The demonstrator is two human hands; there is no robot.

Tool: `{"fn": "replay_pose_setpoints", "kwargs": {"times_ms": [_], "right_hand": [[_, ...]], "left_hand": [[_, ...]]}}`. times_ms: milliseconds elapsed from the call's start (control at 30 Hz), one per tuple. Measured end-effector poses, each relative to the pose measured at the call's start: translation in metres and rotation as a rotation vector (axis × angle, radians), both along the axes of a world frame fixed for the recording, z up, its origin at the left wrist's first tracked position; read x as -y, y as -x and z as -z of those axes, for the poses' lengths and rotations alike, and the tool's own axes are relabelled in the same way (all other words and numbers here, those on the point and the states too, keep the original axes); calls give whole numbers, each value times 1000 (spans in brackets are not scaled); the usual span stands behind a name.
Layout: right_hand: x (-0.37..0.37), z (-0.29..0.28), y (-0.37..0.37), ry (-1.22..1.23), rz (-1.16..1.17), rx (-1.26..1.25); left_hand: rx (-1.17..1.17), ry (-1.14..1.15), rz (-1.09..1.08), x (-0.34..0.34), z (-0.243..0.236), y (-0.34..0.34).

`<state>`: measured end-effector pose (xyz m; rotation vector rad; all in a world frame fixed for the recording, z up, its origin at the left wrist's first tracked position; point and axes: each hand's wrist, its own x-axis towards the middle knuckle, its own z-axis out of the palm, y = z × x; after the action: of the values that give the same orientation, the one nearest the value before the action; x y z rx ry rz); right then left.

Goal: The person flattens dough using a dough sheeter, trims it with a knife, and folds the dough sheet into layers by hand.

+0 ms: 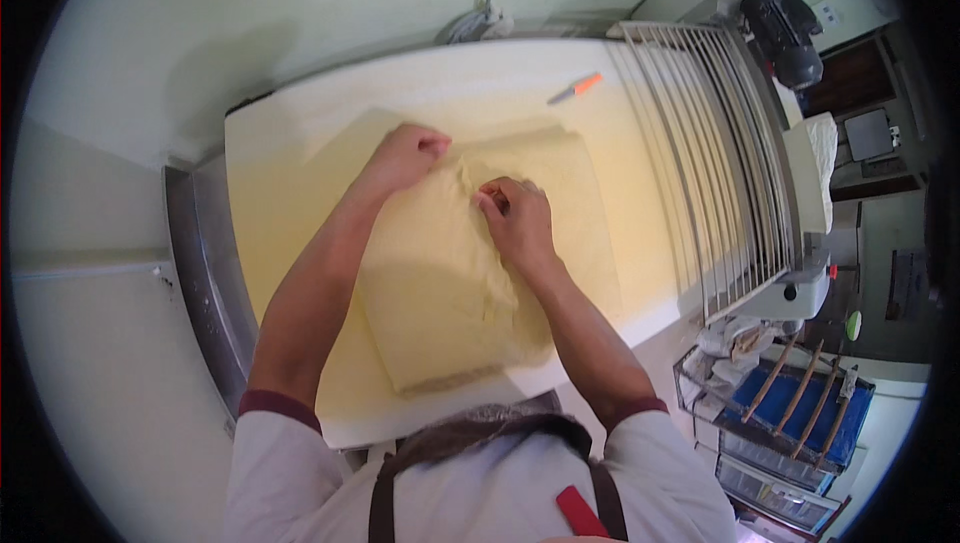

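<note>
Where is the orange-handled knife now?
In the head view, right of centre, the orange-handled knife lies on the worktable, beyond the dough, left of the metal grate.

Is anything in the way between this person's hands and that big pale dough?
Nothing visible. The right hand is over the middle of the dough; the left hand is by its far-left corner. The orange-handled knife lies apart, beyond the far edge.
</note>
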<state>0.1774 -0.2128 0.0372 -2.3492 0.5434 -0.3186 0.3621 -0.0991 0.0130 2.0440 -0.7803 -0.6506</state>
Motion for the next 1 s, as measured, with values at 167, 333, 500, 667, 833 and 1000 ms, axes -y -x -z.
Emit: {"fn": "replay_pose_setpoints", "kwargs": {"times_ms": [167, 333, 500, 667, 833, 1000], "right_hand": [[5, -2, -26, 153, 71, -42], [11, -4, -32, 47, 118, 17], [21, -3, -47, 208, 89, -198], [26, -11, -67, 155, 89, -220], [110, 4, -83, 12, -61, 6], [301, 34, -57, 469, -292, -23]], "left_hand": [[-540, 49, 158, 12, 17, -15], [-627, 28, 151, 16, 12, -18], [-694, 52, 148, 22, 7, -16], [-792, 67, 71, 24, 14, -18], [-465, -48, 135, 25, 17, -14], [-173, -217, 63, 50, -2, 5]]}}
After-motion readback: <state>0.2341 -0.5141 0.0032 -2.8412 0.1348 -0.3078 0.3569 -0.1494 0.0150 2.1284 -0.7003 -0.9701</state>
